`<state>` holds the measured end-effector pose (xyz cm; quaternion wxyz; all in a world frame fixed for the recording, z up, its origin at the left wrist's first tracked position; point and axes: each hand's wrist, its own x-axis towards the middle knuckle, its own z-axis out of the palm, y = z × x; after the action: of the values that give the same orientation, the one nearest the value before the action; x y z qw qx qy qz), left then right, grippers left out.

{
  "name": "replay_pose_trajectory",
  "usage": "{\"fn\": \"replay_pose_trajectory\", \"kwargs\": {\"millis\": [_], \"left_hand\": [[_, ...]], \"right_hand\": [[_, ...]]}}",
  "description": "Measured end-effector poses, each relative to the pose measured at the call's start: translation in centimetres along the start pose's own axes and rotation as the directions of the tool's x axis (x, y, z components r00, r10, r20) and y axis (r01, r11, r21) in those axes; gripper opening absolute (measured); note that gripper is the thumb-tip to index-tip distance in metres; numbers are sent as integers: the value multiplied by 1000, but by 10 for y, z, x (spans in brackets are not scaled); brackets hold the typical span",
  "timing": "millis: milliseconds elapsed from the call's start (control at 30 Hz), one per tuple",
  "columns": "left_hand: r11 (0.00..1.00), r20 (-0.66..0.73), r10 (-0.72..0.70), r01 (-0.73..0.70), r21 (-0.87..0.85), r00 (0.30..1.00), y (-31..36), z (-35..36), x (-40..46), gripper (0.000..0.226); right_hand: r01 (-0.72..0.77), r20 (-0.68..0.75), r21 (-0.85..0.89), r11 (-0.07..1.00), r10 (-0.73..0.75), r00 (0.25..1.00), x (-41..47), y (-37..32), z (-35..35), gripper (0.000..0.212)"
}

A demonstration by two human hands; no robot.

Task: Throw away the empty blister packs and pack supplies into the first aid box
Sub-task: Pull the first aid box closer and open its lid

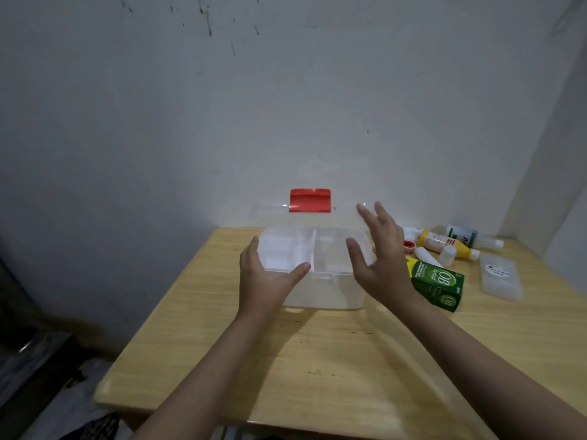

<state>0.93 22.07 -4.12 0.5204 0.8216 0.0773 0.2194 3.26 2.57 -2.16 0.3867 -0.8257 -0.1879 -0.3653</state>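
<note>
Box (320, 271), clear, lid raised, sits between both hands. Left hand (265, 277) open, thumb and fingers touching its near-left corner. Right hand (379, 255) open, fingers spread, holding nothing, at its right side.

Dim, soft light falls from above, casting faint arm shadows on the pale wooden table (349, 360). The spread right hand (379, 255) is motion-blurred; edges bow and darken, especially lower left.

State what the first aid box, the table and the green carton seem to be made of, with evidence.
First aid box: clear, glossy plastic; see-through walls. Table: wood or wood-look laminate; pale grain lines. Green carton: likely printed cardboard; folded edges.
</note>
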Motion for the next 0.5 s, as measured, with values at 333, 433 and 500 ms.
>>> {"fn": "replay_pose_trajectory", "kwargs": {"millis": [333, 433, 500], "left_hand": [[994, 82, -18, 9, 109, 996, 3, -13, 2, 110], [989, 113, -41, 24, 143, 993, 4, -15, 4, 113], [987, 130, -65, 44, 155, 989, 6, -16, 5, 116]], "right_hand": [[-107, 53, 27, 994, 106, 993, 50, 14, 5, 75], [-121, 128, 30, 992, 116, 985, 55, 22, 7, 85], [-111, 160, 17, 994, 107, 981, 56, 24, 9, 91]]}}
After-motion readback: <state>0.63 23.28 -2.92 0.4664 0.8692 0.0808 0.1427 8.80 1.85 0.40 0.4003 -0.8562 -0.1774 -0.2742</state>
